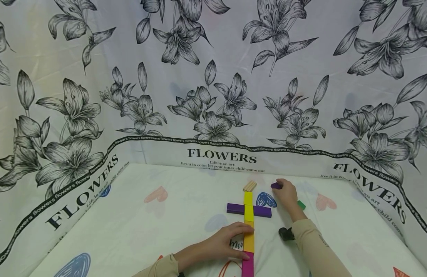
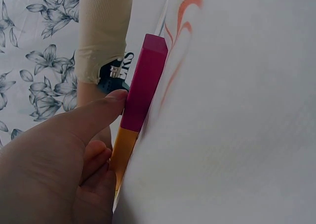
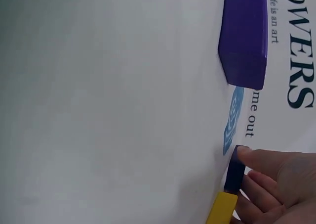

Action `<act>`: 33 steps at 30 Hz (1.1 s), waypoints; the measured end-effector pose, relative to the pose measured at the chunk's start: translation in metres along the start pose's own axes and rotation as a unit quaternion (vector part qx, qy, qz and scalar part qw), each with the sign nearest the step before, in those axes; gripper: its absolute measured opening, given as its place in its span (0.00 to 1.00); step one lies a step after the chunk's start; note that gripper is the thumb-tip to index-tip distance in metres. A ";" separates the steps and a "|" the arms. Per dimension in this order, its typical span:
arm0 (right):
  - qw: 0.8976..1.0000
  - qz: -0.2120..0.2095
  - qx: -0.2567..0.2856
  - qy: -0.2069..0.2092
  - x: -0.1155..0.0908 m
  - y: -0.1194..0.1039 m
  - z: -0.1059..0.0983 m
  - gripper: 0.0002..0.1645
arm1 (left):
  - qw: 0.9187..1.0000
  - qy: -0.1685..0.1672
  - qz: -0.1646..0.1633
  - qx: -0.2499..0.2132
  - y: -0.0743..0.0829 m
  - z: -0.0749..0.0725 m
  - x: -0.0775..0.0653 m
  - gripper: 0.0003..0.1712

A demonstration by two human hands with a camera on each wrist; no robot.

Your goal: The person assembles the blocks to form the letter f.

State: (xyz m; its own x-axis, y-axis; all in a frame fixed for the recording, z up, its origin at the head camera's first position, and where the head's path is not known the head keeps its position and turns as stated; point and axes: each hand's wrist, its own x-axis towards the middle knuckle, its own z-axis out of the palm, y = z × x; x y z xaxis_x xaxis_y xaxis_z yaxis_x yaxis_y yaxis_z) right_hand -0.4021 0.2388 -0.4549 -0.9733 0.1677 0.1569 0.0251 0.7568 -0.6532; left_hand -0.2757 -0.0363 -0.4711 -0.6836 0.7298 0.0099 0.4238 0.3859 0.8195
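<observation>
In the head view a line of flat blocks runs toward me: a yellow block [image 1: 248, 198], a second yellow block [image 1: 249, 212], an orange block [image 1: 248, 242] and a magenta block [image 1: 247, 266]. A purple block lies on each side, left [image 1: 235, 208] and right [image 1: 262, 211]. My left hand [image 1: 221, 240] touches the line from its left side, thumb at the magenta block [image 2: 144, 80], fingers at the orange one [image 2: 123, 150]. Further off, my right hand [image 1: 287, 195] pinches a dark purple block [image 3: 235, 168]. A yellow block [image 3: 222, 209] adjoins that block in the right wrist view.
Light wooden pieces [image 1: 249, 186] lie beyond the line's far end. A green block [image 1: 301, 205] sits beside my right wrist, partly covered. A black wrist device [image 1: 287, 234] is on the right sleeve. White cloth [image 1: 130, 227] with printed hearts covers the table; flower-printed curtains [image 1: 213, 96] surround it.
</observation>
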 end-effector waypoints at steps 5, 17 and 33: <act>1.000 0.001 -0.014 0.003 0.001 -0.002 0.004 0.29 | 1.000 0.001 -0.002 0.000 0.001 0.000 -0.001 0.35; 1.000 -0.012 0.010 0.021 -0.002 -0.012 0.009 0.28 | 1.000 -0.005 0.000 -0.006 0.000 0.001 0.000 0.35; 0.999 -0.041 0.016 -0.012 0.007 -0.023 0.019 0.29 | 1.000 -0.008 0.009 -0.012 -0.001 -0.001 0.000 0.35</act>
State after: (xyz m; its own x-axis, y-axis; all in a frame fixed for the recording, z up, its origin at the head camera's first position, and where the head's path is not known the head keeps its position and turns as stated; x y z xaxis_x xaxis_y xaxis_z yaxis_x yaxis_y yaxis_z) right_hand -0.4138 0.2102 -0.4529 -0.9767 0.0907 0.1943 -0.0625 0.7462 -0.6627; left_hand -0.2766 -0.0374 -0.4716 -0.6657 0.7461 0.0158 0.4212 0.3582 0.8332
